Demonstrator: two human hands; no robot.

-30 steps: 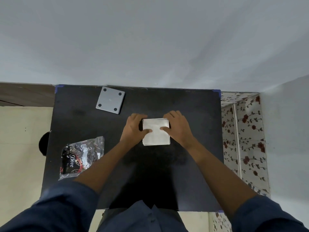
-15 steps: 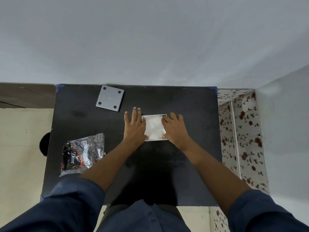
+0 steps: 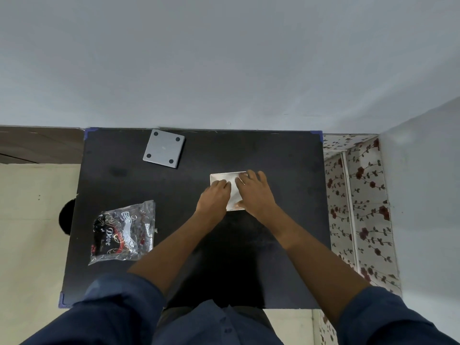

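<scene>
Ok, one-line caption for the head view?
Left hand and right hand rest on a white square on a black table, Dove packet and grey plate aside.

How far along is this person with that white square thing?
Looks early. Done: grey plate and Dove bag laid out on the table. In hand: left hand and right hand rest on the white square. Remaining: probably using the bag and plate, both untouched.

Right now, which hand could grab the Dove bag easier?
Left, probably. The bag lies left of the left hand; the right hand would have to cross over the left arm. Both touch the white square.
</scene>
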